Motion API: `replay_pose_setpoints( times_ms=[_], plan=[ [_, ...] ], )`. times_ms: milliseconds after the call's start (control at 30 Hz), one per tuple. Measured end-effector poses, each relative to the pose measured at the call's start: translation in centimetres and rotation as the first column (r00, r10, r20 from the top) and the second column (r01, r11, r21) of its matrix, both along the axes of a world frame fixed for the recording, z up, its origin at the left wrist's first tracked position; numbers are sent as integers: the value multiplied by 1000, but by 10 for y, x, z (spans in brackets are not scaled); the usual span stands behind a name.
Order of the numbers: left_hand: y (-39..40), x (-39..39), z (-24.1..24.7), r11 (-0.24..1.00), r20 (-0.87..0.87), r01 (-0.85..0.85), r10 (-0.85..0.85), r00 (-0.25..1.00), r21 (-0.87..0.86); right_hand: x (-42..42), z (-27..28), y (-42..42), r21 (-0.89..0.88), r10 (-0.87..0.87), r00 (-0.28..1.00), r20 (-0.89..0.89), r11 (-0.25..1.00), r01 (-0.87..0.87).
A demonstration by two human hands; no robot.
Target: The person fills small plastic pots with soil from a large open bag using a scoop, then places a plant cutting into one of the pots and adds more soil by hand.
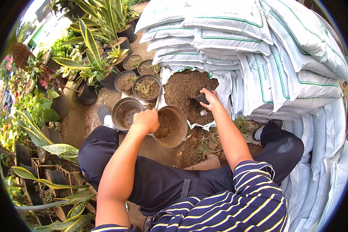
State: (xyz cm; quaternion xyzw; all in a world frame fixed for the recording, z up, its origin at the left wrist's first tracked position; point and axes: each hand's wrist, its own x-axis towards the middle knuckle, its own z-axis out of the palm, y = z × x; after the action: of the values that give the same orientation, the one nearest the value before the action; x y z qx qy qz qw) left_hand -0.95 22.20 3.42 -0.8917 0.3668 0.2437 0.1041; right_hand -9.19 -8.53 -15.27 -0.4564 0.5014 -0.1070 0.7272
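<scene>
My left hand grips the rim of a grey-brown plastic plant pot, tilted towards me, with some dark potting mix inside. My right hand is over an open white sack and holds a dark scoop-like piece, perhaps cut plastic, whose lower edge meets the soil. A small white patch shows on the soil below that hand. Left of my left hand stands another pot, with drainage holes in its base.
Several pots with wilted seedlings stand beyond the left pot. Stacked white sacks wall off the far and right sides. Potted snake plants crowd the left. A wooden piece lies between my legs.
</scene>
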Motion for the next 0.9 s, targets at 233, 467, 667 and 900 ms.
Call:
replay_pose_setpoints(
  times_ms=[233,467,667,900],
  plan=[
    [-14,-1,-1,1000,-58,6,-5,998,3,-2,64,10,-500,-51,994,-94,866,-3],
    [-25,1,3,1000,-55,13,-13,998,2,2,83,19,-846,-1,977,-213,501,-184],
    [-30,-1,1,1000,-49,16,-16,999,-15,-11,90,35,-929,141,925,-352,63,-364],
    [-33,-2,4,1000,-41,21,-21,999,6,-16,69,41,-921,-23,929,-370,-123,-370]
  ],
)
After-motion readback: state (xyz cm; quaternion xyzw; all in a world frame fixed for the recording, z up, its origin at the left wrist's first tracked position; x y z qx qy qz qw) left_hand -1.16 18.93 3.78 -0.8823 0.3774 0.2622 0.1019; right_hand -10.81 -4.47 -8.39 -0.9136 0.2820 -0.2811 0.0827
